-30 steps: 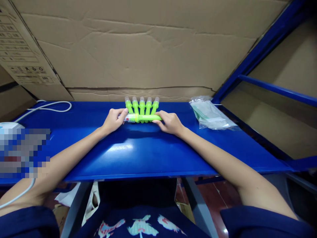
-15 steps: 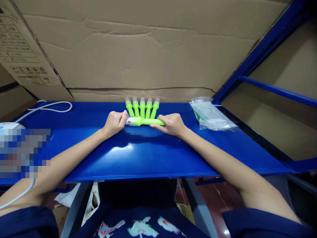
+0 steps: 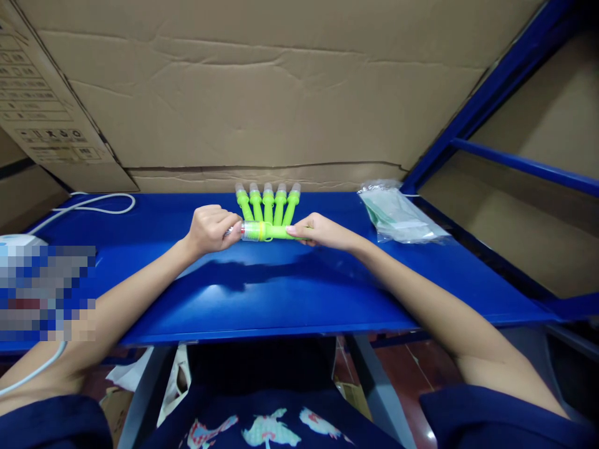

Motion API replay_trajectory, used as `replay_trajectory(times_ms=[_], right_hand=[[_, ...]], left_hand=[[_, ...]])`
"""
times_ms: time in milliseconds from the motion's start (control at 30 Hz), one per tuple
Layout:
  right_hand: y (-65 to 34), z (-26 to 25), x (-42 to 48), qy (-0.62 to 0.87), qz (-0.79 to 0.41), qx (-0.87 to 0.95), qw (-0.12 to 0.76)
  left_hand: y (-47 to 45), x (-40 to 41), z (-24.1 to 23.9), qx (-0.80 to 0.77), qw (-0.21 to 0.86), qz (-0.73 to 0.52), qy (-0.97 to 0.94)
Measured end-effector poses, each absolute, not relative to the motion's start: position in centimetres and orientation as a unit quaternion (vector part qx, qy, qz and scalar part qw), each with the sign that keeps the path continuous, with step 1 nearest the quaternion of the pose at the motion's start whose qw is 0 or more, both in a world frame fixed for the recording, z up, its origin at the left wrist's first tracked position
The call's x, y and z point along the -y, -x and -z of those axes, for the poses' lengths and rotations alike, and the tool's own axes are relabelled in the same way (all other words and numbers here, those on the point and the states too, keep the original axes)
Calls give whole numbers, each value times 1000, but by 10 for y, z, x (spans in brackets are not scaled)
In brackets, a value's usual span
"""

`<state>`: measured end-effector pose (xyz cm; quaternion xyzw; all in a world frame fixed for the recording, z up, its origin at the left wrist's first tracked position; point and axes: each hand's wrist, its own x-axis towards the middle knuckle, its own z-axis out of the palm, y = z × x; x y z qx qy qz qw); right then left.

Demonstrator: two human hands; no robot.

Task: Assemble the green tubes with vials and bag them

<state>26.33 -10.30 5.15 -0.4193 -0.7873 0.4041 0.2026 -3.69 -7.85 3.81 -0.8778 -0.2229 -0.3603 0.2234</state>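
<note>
While both hands are up off the blue tabletop [image 3: 281,293], head view shows one green flashlight [image 3: 269,231] held crosswise between them, just in front of the row of five green flashlights [image 3: 268,202] lying side by side near the back edge.

Left hand [image 3: 208,229] is curled, fingertips pinched on the clear lens end with the red bit. Right hand [image 3: 322,232] pinches the green tail end, fingers mostly extended. Flashlight looks lifted clear of the surface, judging by the shadow under it; can't tell if it touches the row behind.

My read: mid-handling of a single unit, held at both ends, either checking it or twisting the head. Next move calls for a steady two-end grip and enough clearance not to knock the row of five out of line.

Around: bag of clear plastic packaging [image 3: 397,215] well to the right, white cable [image 3: 100,202] looped at far left, cardboard sheet [image 3: 281,93] as backdrop, blue shelf frame [image 3: 496,87] on the right. A blurred-out patch sits at the left edge; can't tell what it is.
</note>
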Motion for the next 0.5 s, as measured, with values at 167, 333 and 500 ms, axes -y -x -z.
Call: replay_trajectory(times_ms=[167, 333, 500], right_hand=[[-266, -48, 99, 409, -483, 751, 187], [-258, -34, 95, 453, -302, 794, 269], [-261, -25, 93, 422, -20, 862, 281]], left_hand=[[36, 77, -41, 234, 204, 346, 885], [39, 62, -32, 309, 161, 344, 872], [36, 61, -27, 383, 72, 344, 854]])
